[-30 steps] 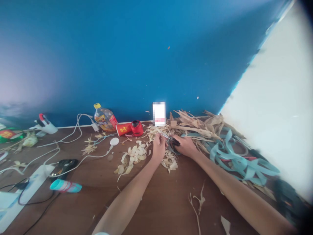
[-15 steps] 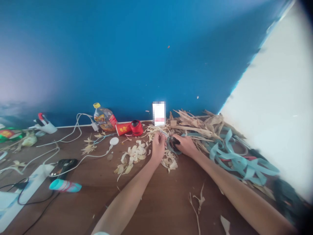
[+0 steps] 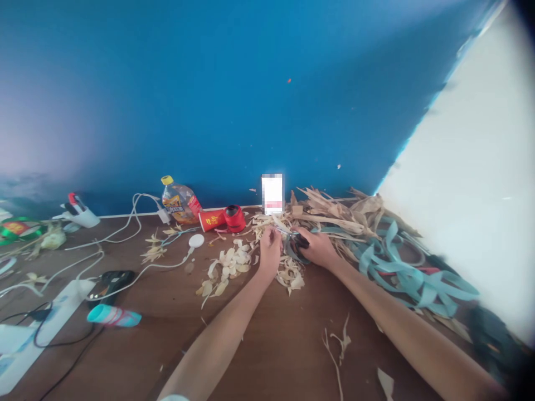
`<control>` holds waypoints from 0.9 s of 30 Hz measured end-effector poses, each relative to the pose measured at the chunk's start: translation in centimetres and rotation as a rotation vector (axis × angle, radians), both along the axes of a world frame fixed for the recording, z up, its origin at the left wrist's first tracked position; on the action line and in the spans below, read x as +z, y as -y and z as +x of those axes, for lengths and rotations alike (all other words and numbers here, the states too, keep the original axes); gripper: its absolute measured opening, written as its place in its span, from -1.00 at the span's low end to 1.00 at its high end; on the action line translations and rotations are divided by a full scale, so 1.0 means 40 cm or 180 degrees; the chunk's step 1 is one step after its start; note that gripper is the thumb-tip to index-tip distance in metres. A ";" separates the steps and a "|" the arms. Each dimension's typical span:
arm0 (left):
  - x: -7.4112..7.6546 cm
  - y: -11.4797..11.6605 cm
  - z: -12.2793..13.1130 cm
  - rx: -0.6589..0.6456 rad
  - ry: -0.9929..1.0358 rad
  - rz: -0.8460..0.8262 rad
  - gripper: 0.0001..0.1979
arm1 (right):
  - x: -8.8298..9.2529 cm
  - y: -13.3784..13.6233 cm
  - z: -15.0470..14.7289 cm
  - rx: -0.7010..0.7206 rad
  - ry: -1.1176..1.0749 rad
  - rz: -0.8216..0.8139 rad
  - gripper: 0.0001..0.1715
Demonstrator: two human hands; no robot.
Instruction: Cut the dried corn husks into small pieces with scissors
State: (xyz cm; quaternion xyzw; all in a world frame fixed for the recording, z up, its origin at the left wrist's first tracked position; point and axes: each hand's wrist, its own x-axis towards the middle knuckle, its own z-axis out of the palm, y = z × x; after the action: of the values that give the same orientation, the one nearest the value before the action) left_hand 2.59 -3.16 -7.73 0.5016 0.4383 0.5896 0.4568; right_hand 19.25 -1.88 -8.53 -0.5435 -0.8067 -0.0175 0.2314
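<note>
Blue wall rises behind the brown worktop, and a white wall closes it off on the right. My left hand is curled, fingertips pinched on a pale husk strip that points toward the far side. My right hand is clenched around the dark handles of the scissors, whose blades reach across to the strip; they are too small for me to tell whether they are parted. The two hands are just beside each other, out at the far middle of the worktop.

Under and near them lies a small heap of cut husk bits, and a second scatter of pale pieces sits just to the left. Far and right of my hands is the big pile of dried husks, with teal ribbons tangled along its right edge. A white card stands against the wall. Left of it lie a red cup on its side, a red roll and a tilted bottle. Farther left are white cables, a black phone and a teal tube.
</note>
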 end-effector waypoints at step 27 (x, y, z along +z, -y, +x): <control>0.010 0.004 -0.003 -0.0006 -0.0069 0.0075 -0.67 | -0.004 -0.011 0.010 0.0313 -0.0229 -0.0177 -0.37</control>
State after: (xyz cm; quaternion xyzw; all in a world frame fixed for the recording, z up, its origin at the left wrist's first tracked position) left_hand 2.48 -3.31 -7.31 0.5137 0.4358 0.5889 0.4466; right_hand 19.64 -1.42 -8.69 -0.5097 -0.8238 0.0359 0.2456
